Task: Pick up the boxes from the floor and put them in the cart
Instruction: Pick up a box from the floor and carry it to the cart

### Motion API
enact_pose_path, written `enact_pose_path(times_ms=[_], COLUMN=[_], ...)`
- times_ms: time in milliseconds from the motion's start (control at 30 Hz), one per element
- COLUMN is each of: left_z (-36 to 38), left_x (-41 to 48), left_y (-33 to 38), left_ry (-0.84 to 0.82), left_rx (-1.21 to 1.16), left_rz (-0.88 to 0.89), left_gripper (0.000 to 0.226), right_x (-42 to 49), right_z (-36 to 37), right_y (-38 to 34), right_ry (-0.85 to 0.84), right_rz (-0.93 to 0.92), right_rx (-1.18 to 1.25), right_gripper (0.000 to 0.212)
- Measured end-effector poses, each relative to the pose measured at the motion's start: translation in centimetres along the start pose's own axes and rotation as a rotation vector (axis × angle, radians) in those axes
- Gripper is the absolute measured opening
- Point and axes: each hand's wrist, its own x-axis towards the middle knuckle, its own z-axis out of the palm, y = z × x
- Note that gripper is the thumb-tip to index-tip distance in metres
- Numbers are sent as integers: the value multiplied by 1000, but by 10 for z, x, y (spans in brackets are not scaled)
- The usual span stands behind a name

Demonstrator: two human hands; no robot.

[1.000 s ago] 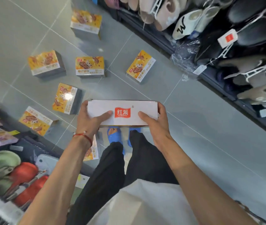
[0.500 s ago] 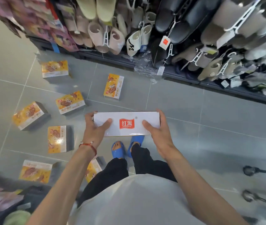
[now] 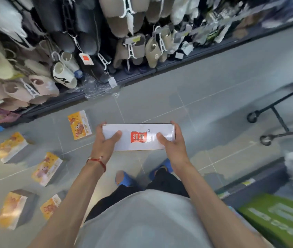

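Note:
A white box (image 3: pixel 138 130) with a red logo is held level in front of my waist, above my blue slippers. My left hand (image 3: pixel 104 142) grips its left end, thumb on top. My right hand (image 3: pixel 173 143) grips its right end the same way. Several yellow boxes lie on the grey tiled floor to my left, among them one near the shelf base (image 3: pixel 79 124), one further left (image 3: pixel 10 146) and one closer to me (image 3: pixel 46 168). The black frame and wheels of the cart (image 3: pixel 274 111) show at the right edge; its basket is out of view.
A shelf of hanging slippers (image 3: pixel 124 33) runs along the far side of the aisle. A second shelf base (image 3: pixel 260 181) with a green carton (image 3: pixel 281 217) stands at the lower right. Grey floor (image 3: pixel 204 97) lies between me and the cart.
My view has swung to the right with the white box still in both hands. The floor boxes have slid to the left of the frame and more of the cart frame has come into view.

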Motion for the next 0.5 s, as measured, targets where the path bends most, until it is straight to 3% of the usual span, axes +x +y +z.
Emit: enact_pose_path(times_ms=[333,500], left_z=[223,335], left_x=[7,15], left_y=[78,114], left_ry=[-305,-468], left_rx=[174,310], left_rz=[100,160], left_gripper=[42,29], right_x=[61,82], right_z=[-191,-273], right_y=[-39,-59], right_ry=[292,439], right_rz=[11,28], right_rx=[187,300], right_gripper=[55,61])
